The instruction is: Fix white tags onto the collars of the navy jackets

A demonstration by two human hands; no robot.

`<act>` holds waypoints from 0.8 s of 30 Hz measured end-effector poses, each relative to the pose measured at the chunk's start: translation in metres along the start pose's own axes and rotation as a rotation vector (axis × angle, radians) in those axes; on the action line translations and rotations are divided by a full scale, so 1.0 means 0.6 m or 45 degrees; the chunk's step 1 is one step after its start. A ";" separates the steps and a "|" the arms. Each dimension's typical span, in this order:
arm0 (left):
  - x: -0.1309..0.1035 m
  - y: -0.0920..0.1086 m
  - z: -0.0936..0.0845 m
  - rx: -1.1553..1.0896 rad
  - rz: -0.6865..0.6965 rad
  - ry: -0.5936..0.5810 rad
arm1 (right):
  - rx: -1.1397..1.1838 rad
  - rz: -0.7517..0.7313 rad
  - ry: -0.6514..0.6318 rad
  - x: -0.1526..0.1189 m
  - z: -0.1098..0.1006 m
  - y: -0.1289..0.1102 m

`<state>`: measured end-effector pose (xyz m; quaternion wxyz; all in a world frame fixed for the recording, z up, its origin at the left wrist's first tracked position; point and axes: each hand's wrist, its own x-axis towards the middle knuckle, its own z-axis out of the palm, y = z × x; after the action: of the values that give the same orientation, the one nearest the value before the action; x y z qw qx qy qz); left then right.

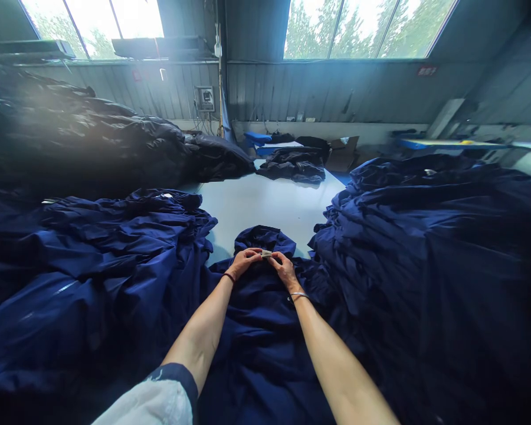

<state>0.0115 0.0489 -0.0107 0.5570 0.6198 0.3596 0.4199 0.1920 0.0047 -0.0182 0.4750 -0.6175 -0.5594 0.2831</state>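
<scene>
A navy blue garment (pixel 261 330) is spread in front of me, its hood or collar end (pixel 265 237) lying on the white table. Near that end, a small pale label (pixel 266 254) is pinched from both sides. My left hand (pixel 246 260) has its fingertips closed on the label's left edge. Opposite it, my right hand (pixel 284 268) grips the right edge between thumb and fingers. What is printed on the label is too small to read.
Navy garments are heaped on the left (pixel 92 254) and on the right (pixel 407 236). A tall pile of black garments (pixel 97 136) rises at the back left. Smaller dark clothes (pixel 294 165) lie at the far end of the white table (pixel 265 200).
</scene>
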 end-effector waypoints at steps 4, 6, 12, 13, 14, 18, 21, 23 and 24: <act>0.000 -0.001 0.002 -0.006 0.004 -0.013 | 0.000 0.009 0.038 0.001 0.003 0.003; 0.000 -0.001 0.002 -0.003 0.008 -0.019 | -0.005 0.015 0.054 0.002 0.004 0.004; 0.003 -0.009 0.002 0.161 0.026 0.010 | -0.046 0.005 0.110 0.000 0.008 0.007; 0.003 -0.010 0.002 0.224 0.038 0.018 | -0.081 0.005 0.130 0.000 0.009 0.007; 0.003 -0.012 0.002 0.300 0.052 0.025 | -0.122 0.002 0.147 0.001 0.010 0.008; 0.004 -0.008 0.002 0.671 0.073 0.003 | -0.264 -0.030 0.163 0.003 0.013 0.012; 0.005 0.009 0.001 0.913 0.046 -0.091 | -0.301 -0.007 0.105 0.008 0.006 0.013; 0.003 0.026 0.002 1.049 0.043 -0.177 | -0.303 -0.017 0.059 0.012 -0.005 0.010; -0.001 0.036 0.002 1.117 0.052 -0.213 | -0.318 -0.050 0.039 0.014 -0.011 0.007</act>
<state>0.0122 0.0454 0.0105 0.2601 0.8364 0.4449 0.1868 0.2015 0.0110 -0.0176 0.4084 -0.6649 -0.5951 0.1924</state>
